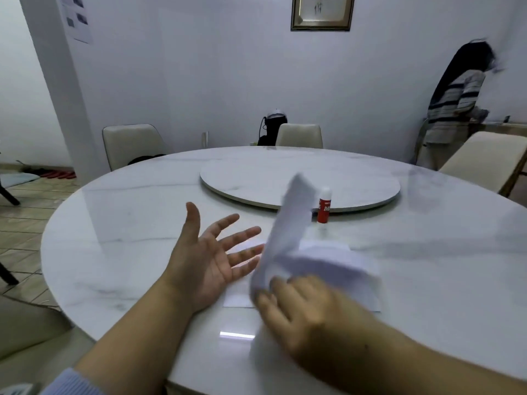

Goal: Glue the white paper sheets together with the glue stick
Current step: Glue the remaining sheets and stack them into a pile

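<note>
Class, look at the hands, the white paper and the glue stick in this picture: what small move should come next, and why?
Probably the right hand should lay the lifted, curling white paper sheet flat on the round white marble table, beside the sheet lying flat. The red glue stick with a white cap stands capped and untouched beyond the paper, and the open left hand holds nothing, so gluing seems not to have begun.
</note>
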Available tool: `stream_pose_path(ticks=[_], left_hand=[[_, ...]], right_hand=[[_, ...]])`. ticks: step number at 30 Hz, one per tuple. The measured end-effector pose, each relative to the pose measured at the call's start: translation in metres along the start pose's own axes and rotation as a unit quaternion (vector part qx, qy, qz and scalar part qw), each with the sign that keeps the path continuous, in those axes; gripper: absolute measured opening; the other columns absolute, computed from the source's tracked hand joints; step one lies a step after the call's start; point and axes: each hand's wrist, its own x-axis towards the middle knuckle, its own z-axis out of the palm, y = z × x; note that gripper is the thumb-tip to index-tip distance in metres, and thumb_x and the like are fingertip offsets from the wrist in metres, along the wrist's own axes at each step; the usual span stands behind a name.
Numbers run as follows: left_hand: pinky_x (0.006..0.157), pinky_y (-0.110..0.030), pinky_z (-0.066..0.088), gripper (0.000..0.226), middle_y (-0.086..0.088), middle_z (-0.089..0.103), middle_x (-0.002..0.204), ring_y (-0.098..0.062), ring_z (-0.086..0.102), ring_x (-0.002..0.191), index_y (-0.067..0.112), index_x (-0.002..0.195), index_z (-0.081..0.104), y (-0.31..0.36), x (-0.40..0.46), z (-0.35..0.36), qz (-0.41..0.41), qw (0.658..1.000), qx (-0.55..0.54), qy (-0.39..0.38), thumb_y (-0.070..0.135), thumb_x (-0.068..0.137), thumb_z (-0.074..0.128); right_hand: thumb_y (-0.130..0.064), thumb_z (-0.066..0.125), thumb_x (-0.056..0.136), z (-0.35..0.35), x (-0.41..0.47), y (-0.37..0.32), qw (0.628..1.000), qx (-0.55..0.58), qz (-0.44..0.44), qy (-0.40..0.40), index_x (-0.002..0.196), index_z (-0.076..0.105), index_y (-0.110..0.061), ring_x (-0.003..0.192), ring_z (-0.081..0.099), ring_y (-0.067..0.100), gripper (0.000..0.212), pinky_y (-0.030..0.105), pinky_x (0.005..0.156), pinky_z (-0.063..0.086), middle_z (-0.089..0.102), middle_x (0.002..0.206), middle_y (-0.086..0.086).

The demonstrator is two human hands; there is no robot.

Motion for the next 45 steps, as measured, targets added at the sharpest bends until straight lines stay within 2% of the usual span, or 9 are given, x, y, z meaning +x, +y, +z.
stream_pose_path(ticks=[4,9,15,26,29,32,34,38,45], left_hand=[[0.091,-0.044,0.050,0.078,-0.017,0.064,0.123,-0.032,0.060,0.115,0.011,0.126,0.058,-0.001,-0.008,0.001,-0.011,0.998,0.040,-0.044,0.067,0.071,0.055],[0.067,-0.032,0.057,0.058,0.002,0.075,0.102,-0.020,0.070,0.095,0.035,0.124,0.050,0.000,-0.002,-0.009,0.061,0.988,0.133,0.045,0.021,0.070,0.063],[0.065,-0.033,0.053,0.026,-0.011,0.073,0.080,-0.025,0.070,0.071,0.015,0.080,0.072,0.004,0.000,-0.018,0.068,0.984,0.130,0.100,0.037,0.067,0.069],[0.075,-0.039,0.055,0.034,-0.010,0.070,0.097,-0.027,0.068,0.080,0.021,0.111,0.058,0.028,0.004,-0.006,0.023,0.932,0.326,0.155,0.003,0.083,0.065],[0.063,-0.030,0.059,0.029,-0.007,0.075,0.092,-0.021,0.071,0.073,0.022,0.105,0.062,0.028,0.003,-0.003,0.065,0.970,0.212,0.103,-0.001,0.089,0.054],[0.061,-0.026,0.059,0.030,-0.004,0.075,0.090,-0.017,0.071,0.074,0.020,0.100,0.063,0.017,0.003,-0.001,0.082,0.986,0.117,0.084,-0.004,0.091,0.047],[0.068,-0.027,0.059,0.033,-0.005,0.072,0.099,-0.019,0.069,0.083,0.018,0.102,0.064,0.009,0.003,0.000,0.079,0.989,0.102,0.079,-0.006,0.091,0.044],[0.063,-0.029,0.060,0.042,-0.007,0.073,0.097,-0.020,0.071,0.079,0.017,0.108,0.064,0.003,0.000,0.000,0.063,0.989,0.124,0.040,-0.012,0.087,0.044],[0.053,-0.027,0.055,0.030,-0.004,0.074,0.087,-0.016,0.070,0.071,0.024,0.106,0.061,-0.007,0.001,0.002,0.126,0.955,0.243,0.110,0.001,0.088,0.058]], right_hand=[[-0.034,0.050,0.091,0.022,-0.019,0.001,0.994,0.045,0.074,-0.066,0.060,0.061,-0.037,0.043,0.044,-0.002,0.033,0.008,0.047,0.043,0.050,0.051,-0.020],[-0.025,0.051,0.073,0.011,-0.035,0.024,0.931,0.335,0.101,-0.101,0.118,0.052,-0.048,0.107,0.051,-0.016,0.050,0.002,0.081,0.040,0.046,0.130,-0.038],[-0.075,0.056,0.060,0.013,-0.038,0.037,0.873,0.415,0.203,-0.157,0.124,0.026,-0.070,0.109,0.042,-0.012,0.071,0.015,0.084,0.042,0.048,0.114,-0.035],[0.006,0.067,0.058,0.002,-0.036,0.051,0.930,0.293,0.195,0.105,0.079,0.076,-0.034,0.110,0.049,-0.004,0.046,0.031,0.094,0.037,0.067,0.109,-0.023],[0.006,0.056,0.070,-0.006,-0.038,0.064,0.789,0.491,0.352,0.110,0.091,0.072,-0.045,0.127,0.032,-0.016,0.058,0.012,0.097,0.032,0.040,0.138,-0.033],[-0.004,0.047,0.078,-0.001,-0.040,0.073,0.431,0.801,0.392,0.137,0.106,0.073,-0.019,0.109,0.067,0.021,0.041,0.034,0.080,0.058,0.067,0.125,0.000],[-0.014,0.053,0.085,0.005,-0.037,0.079,0.357,0.825,0.406,0.162,0.111,0.069,-0.007,0.098,0.071,0.027,0.031,0.041,0.071,0.059,0.073,0.112,0.007],[-0.023,0.072,0.081,0.026,-0.028,0.097,0.496,0.694,0.513,0.092,0.095,0.073,-0.021,0.083,0.070,0.011,0.014,0.030,0.072,0.053,0.074,0.101,0.001],[0.001,0.070,0.080,0.044,-0.035,0.101,0.512,0.678,0.509,0.138,0.086,0.076,-0.020,0.083,0.073,0.028,0.023,0.037,0.073,0.060,0.074,0.097,0.013]])
